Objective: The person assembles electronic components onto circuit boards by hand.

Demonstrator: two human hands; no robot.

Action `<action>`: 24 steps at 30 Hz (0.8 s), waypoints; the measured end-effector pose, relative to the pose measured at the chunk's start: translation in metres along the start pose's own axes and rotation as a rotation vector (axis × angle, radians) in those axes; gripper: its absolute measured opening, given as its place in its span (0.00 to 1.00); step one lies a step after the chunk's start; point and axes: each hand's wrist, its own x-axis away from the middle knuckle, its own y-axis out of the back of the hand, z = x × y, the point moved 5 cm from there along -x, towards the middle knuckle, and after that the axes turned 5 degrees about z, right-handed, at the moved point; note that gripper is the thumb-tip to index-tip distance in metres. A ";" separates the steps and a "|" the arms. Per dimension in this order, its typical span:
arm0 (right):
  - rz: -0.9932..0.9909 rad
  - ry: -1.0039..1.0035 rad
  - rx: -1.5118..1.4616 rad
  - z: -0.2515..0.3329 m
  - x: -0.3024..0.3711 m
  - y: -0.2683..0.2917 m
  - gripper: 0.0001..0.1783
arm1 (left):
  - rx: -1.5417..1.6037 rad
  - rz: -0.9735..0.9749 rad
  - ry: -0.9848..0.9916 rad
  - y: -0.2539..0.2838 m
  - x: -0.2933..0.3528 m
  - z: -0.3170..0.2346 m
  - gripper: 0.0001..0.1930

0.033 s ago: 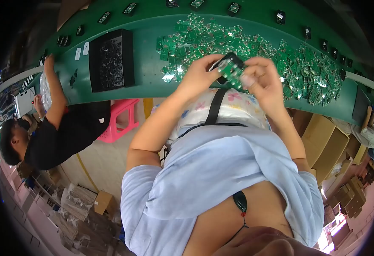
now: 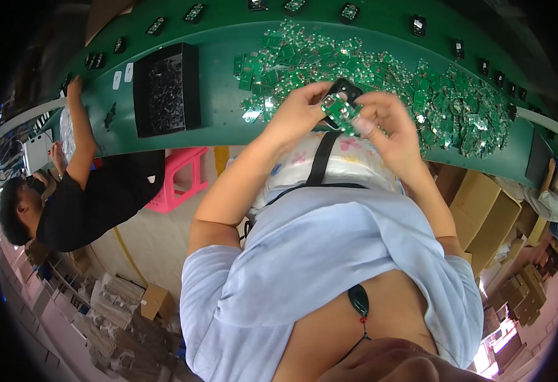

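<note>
My left hand [image 2: 298,114] is closed around a small black plastic housing [image 2: 344,88], above the near edge of the green bench. In front of the housing is a green circuit board [image 2: 341,113], tilted and overlapping its lower part. The thumb and fingers of my right hand [image 2: 386,124] pinch the board at its right edge. Whether the board touches the housing I cannot tell. Just beyond both hands lies a wide heap of loose green circuit boards [image 2: 463,114].
A black tray [image 2: 193,89] of small dark parts stands to the left, with white flat pieces [image 2: 117,80] beside it. Along the far strip sit several black housings [image 2: 418,25]. A co-worker [image 2: 78,210] is at left, near a pink stool [image 2: 187,175]. Cardboard boxes [image 2: 482,210] stand at right.
The circuit board has shifted slightly left and turned, and it shows more sharply. My right fingers have moved a little left with it. The co-worker's raised hand has moved slightly.
</note>
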 end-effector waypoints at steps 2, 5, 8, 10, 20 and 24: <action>0.097 0.110 0.481 0.015 0.002 -0.013 0.13 | 0.105 0.058 0.051 -0.004 -0.003 0.002 0.12; 0.092 0.386 0.817 0.023 0.004 -0.014 0.09 | 0.037 0.082 -0.014 -0.008 -0.003 0.002 0.11; 0.055 0.511 1.014 0.020 0.004 -0.009 0.06 | -0.112 -0.021 -0.215 -0.007 -0.007 -0.002 0.13; -0.017 0.529 0.965 0.019 0.003 -0.003 0.04 | -0.153 -0.055 -0.262 -0.011 -0.003 -0.009 0.13; -0.109 0.496 0.820 0.025 -0.015 0.014 0.04 | -0.079 -0.033 -0.194 -0.018 0.001 -0.014 0.20; -0.076 0.518 0.888 0.019 -0.024 0.013 0.04 | -0.109 -0.076 -0.165 -0.018 0.000 -0.016 0.18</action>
